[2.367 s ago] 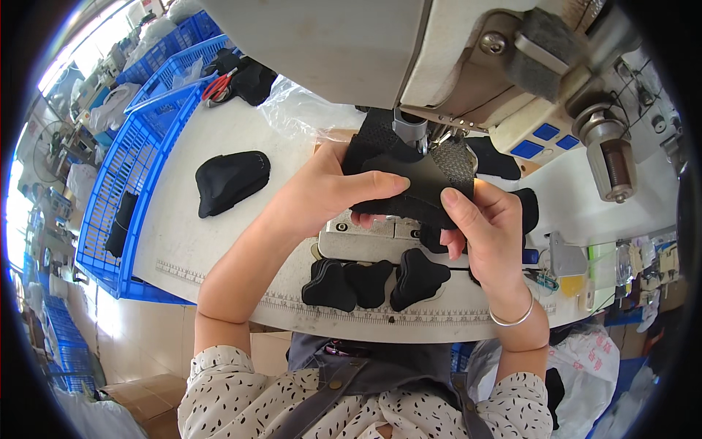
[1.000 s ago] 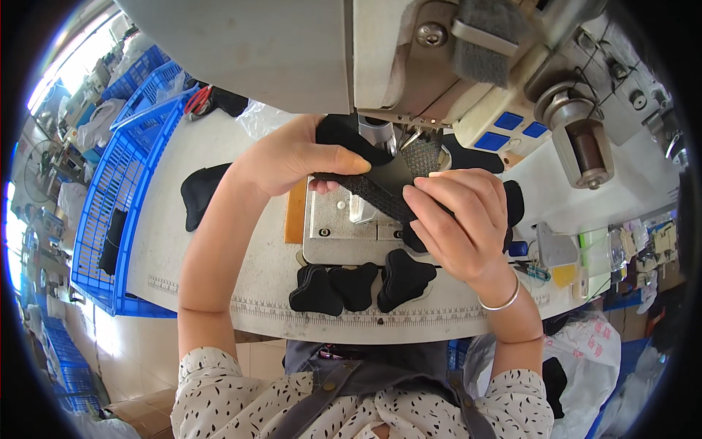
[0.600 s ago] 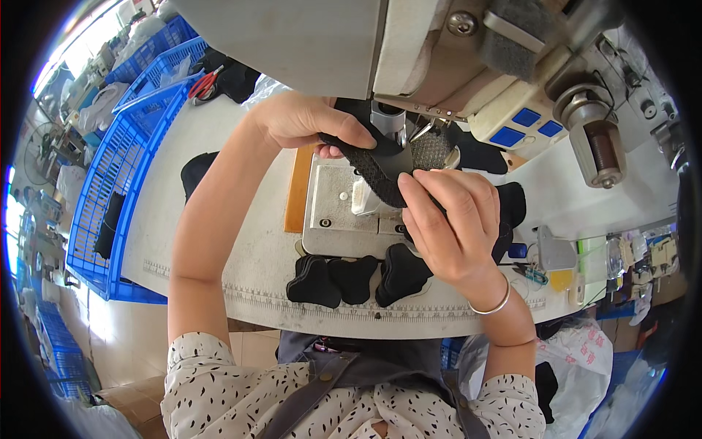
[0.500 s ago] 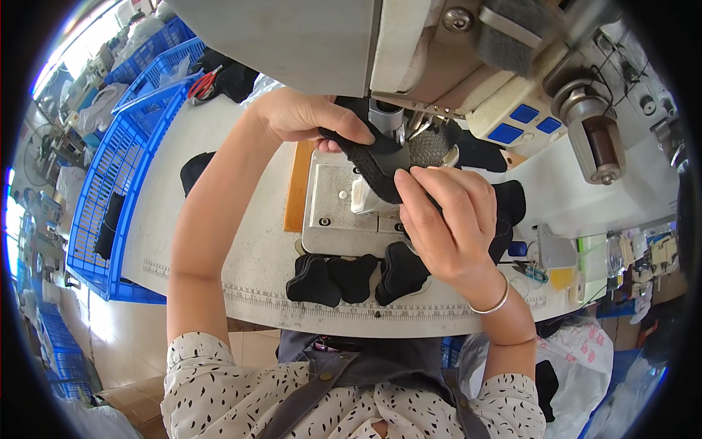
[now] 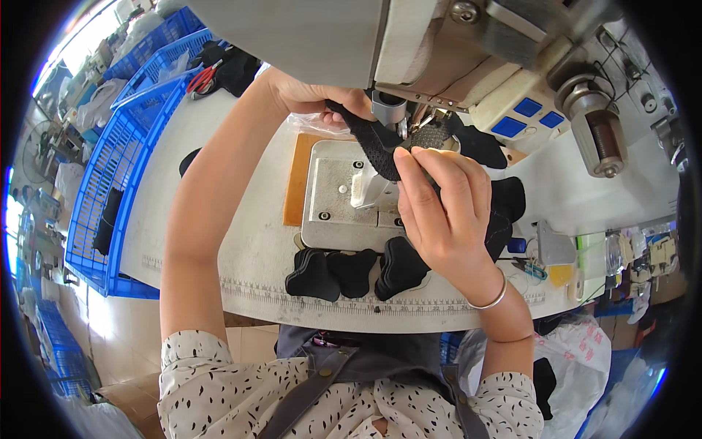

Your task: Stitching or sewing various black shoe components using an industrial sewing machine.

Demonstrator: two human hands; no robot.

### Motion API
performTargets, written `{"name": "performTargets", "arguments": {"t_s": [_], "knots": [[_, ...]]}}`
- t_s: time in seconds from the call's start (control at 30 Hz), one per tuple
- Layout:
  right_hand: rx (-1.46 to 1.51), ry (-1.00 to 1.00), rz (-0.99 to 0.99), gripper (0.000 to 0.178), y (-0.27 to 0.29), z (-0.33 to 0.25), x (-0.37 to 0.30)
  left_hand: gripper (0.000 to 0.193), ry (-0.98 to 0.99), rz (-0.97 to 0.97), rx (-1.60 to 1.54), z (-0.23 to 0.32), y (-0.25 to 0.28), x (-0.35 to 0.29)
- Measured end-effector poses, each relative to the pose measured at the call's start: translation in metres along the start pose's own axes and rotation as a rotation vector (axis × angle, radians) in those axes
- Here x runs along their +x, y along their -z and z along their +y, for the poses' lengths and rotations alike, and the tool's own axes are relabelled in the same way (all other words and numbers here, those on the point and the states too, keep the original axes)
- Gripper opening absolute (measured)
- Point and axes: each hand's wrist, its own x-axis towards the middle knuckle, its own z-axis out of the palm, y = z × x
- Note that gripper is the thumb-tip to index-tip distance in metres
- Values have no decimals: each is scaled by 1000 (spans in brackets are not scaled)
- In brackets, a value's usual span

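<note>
A black fabric piece [image 5: 374,146] with a mesh-like edge is stretched between my two hands at the sewing machine [image 5: 431,51]. My left hand [image 5: 333,99] pinches its far left end, the thumb on top. With thumb and fingertips, my right hand [image 5: 447,197] grips the near right end. The piece passes just in front of the round metal presser part [image 5: 389,108], close to the needle area. Below it lies the metal machine plate [image 5: 336,194]. Small stacks of black cut pieces [image 5: 314,275] rest along the near table edge.
A blue plastic basket [image 5: 121,197] stands at the left, with red-handled scissors [image 5: 203,79] beyond it. More black pieces [image 5: 506,208] lie right of my right hand. Thread snips [image 5: 530,268] and a brown thread spool [image 5: 605,143] are farther right. A printed ruler [image 5: 351,305] runs along the table's near edge.
My left hand has moved a little farther away, drawing its end of the black fabric piece toward the presser. My right hand has shifted only slightly.
</note>
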Motion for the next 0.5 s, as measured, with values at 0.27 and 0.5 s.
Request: {"name": "performTargets", "arguments": {"t_s": [0.27,0.5], "knots": [[27,-27,-66,35,0,-3,-3,19,-1,-153,182,-6,15,14],[-23,-39,-21,31,-3,-2,-1,20,-33,-90,210,-1,13,9]]}}
